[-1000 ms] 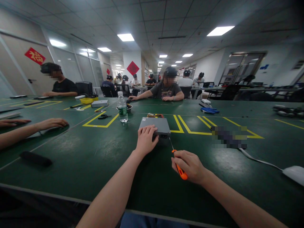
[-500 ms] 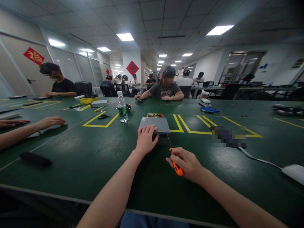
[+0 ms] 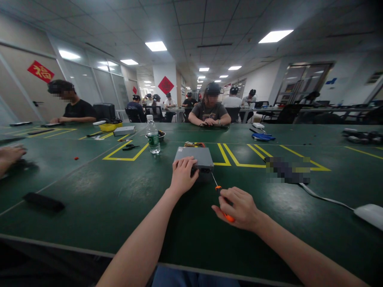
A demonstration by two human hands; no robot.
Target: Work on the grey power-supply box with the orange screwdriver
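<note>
A grey metal computer power supply (image 3: 197, 154) lies on the green table, with bundled coloured wires (image 3: 194, 144) at its far side. My left hand (image 3: 184, 173) grips its near left edge, fingers over the top and thumb at the front face. In my right hand (image 3: 237, 207) is an orange and black screwdriver (image 3: 218, 188). Its thin shaft slants up and left, and the tip is at the power supply's near right corner. Whether the tip sits on a screw is too small to tell.
A water bottle (image 3: 153, 137) stands left of the power supply, before a metal bowl (image 3: 162, 136). A black bar-shaped object (image 3: 44, 201) lies at left. Blue gloves (image 3: 263, 136) and a white cable (image 3: 324, 199) are at right. A co-worker's hand (image 3: 12, 155) is at far left.
My right hand and the screwdriver have shifted slightly right, the handle turned in my fingers. My left hand stays put. The neighbour's arms at left have drawn back; the person opposite has brought both hands together.
</note>
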